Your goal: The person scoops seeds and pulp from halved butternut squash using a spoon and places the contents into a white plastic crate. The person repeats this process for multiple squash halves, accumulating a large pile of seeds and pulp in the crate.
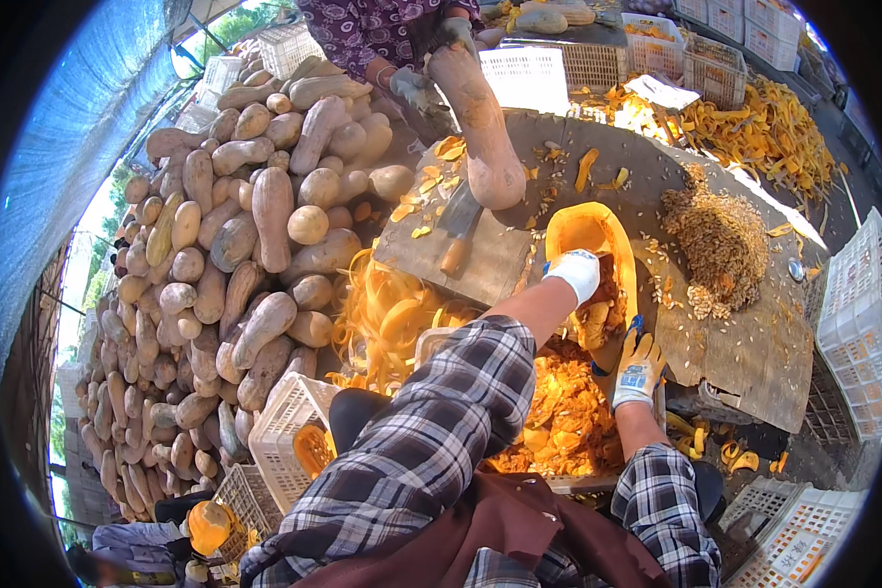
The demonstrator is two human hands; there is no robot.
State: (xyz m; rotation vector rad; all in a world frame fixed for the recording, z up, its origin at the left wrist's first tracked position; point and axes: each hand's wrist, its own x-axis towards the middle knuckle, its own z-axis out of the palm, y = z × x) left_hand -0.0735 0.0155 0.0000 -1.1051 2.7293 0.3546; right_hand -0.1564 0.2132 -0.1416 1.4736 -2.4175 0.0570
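A halved orange squash (629,253) lies cut side up at the near edge of a wooden table (735,360). My left hand (575,273), in a white and blue glove, is down in its hollow by the loose stringy pulp; the fingers are hidden. My right hand (638,367), in a stained white and blue glove, rests at the near right end of the squash, its grip partly hidden. Below lies a crate heaped with orange pulp (558,419). A cleaver (459,228) with a wooden handle lies on the table to the left.
Across the table a gloved co-worker (382,37) holds a long whole squash (481,125). Seeds (720,242) are piled at the right. A large heap of squashes (257,220) fills the left. Peelings (397,309), plastic crates (856,323) and another person (136,551) surround the table.
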